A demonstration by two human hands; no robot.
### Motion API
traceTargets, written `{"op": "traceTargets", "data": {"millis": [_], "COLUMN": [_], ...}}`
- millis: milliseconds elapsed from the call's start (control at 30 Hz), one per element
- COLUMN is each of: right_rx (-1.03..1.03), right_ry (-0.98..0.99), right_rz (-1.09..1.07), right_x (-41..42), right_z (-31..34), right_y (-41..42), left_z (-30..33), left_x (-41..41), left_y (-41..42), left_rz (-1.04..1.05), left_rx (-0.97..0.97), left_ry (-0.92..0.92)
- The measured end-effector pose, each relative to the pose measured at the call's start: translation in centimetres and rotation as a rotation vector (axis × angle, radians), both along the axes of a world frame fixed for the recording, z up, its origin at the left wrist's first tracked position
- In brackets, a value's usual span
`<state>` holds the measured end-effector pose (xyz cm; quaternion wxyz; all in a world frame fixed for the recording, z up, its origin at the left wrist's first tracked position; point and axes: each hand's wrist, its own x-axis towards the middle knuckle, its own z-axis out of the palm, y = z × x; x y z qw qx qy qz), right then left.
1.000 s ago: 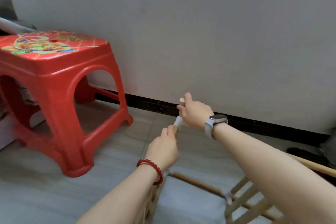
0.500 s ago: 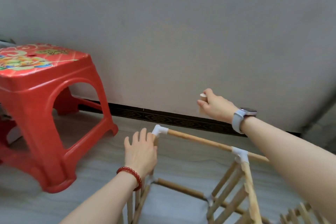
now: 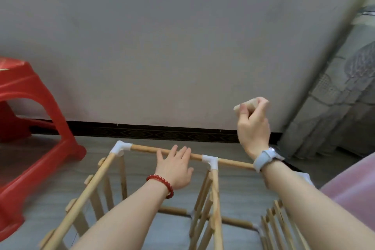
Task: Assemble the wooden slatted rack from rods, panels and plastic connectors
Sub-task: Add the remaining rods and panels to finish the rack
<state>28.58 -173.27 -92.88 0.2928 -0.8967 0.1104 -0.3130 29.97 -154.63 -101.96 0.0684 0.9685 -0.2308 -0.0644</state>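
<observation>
The partly built wooden rack stands on the floor in front of me, with slatted side panels (image 3: 205,207) hanging from its top rods. A far top rod (image 3: 146,149) runs between a white corner connector (image 3: 119,148) and a white T connector (image 3: 211,161). My left hand (image 3: 174,165), with a red bead bracelet at the wrist, rests flat on that rod with fingers straight. My right hand (image 3: 252,126), wearing a grey watch, is raised above the rod's right end and grips a short wooden piece (image 3: 246,104) in curled fingers.
A red plastic stool (image 3: 30,128) stands on the floor to the left, close to the rack. A grey wall with a dark skirting (image 3: 154,132) is just behind. A patterned curtain (image 3: 334,97) hangs at the right, and pink fabric (image 3: 353,195) lies at the lower right.
My view swung right and down. My left hand moved from the corner connector to the middle of the far top rod. My right hand lifted higher with the wooden piece.
</observation>
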Motion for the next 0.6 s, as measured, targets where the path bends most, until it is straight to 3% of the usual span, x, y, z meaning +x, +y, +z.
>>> {"op": "traceTargets", "data": {"millis": [100, 133, 267, 367, 433, 500, 533, 567, 600], "right_rx": [-0.236, -0.271, -0.267, -0.357, -0.336, -0.188, -0.141, -0.114, -0.166], "right_ry": [0.617, 0.643, 0.326, 0.364, 0.274, -0.015, -0.060, 0.025, 0.233], "right_rz": [0.177, 0.177, 0.025, -0.099, -0.209, -0.320, -0.372, -0.385, -0.347], "right_x": [-2.3, -1.7, -1.0, -2.5, -3.6, -5.2, -6.3, -7.6, -8.8], "right_z": [-4.5, -4.2, 1.2, 4.1, 5.7, 5.2, 3.6, 1.3, -1.4], "right_y": [0.9, 0.3, -5.3, -10.9, -13.6, -16.1, -16.5, -16.7, -16.5], "left_z": [0.3, 0.5, 1.3, 1.1, 0.4, -0.8, -1.4, -2.0, -2.3], "left_x": [-0.1, -0.1, -0.8, -2.2, -3.3, -4.2, -4.4, -4.6, -4.5], "left_y": [-0.2, -0.4, -3.9, -9.5, -12.4, -14.4, -14.6, -14.9, -14.9], "left_rz": [0.020, 0.035, 0.030, -0.087, -0.141, -0.176, -0.187, -0.188, -0.180], "left_rx": [0.019, 0.004, -0.129, -0.195, -0.176, -0.097, -0.040, -0.009, -0.004], "left_ry": [0.014, 0.010, -0.054, -0.095, -0.101, -0.115, -0.139, -0.165, -0.181]}}
